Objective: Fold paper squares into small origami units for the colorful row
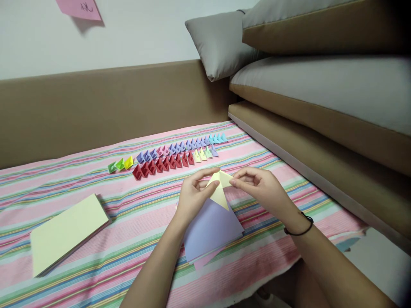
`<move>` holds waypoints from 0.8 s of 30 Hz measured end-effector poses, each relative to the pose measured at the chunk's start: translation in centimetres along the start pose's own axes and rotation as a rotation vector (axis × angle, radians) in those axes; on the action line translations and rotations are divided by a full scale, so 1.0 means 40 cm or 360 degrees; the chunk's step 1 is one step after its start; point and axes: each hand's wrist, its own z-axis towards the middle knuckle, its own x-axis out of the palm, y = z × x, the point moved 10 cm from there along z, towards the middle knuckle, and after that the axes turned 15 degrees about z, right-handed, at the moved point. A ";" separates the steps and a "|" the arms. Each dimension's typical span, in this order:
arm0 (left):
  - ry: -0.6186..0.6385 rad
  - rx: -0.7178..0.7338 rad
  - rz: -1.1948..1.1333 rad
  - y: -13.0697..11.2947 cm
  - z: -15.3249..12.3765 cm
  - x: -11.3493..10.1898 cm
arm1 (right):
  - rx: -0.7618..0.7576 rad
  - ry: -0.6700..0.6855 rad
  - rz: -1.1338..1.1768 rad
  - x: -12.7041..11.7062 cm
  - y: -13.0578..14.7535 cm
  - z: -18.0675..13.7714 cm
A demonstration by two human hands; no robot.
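Note:
A pale yellow sheet of paper (219, 197), folded to a point at its top, is held up between my two hands. My left hand (196, 192) pinches its left side, with the thumb lying across the front. The fingertips of my right hand (257, 184) grip a flap at its upper right. Just below the folded paper lies a stack of lavender paper (212, 233) on the striped cloth, with a bit of pink paper (208, 259) sticking out under its front edge. My fingers hide part of the folds.
Rows of small folded paper pieces (165, 164) in several colours stand behind my hands. To the left lies a pale yellow paper stack (67, 235) on the striped cloth (135, 222). Grey and brown cushions (321, 85) pile up at right; a brown backrest (105, 107) runs along the back.

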 end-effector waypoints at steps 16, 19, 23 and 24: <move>-0.0011 -0.0197 -0.0196 0.027 -0.003 0.010 | 0.0098 -0.0152 0.0070 -0.007 -0.035 -0.006; -0.0061 -0.0226 -0.0193 0.035 -0.003 0.005 | 0.0110 -0.0127 0.0044 -0.002 -0.035 -0.007; -0.0112 -0.0257 -0.0161 0.043 -0.003 -0.002 | 0.0120 -0.0118 -0.0016 -0.001 -0.031 -0.010; -0.0105 -0.0258 -0.0164 0.044 -0.002 -0.001 | 0.0121 -0.0119 -0.0030 -0.002 -0.030 -0.010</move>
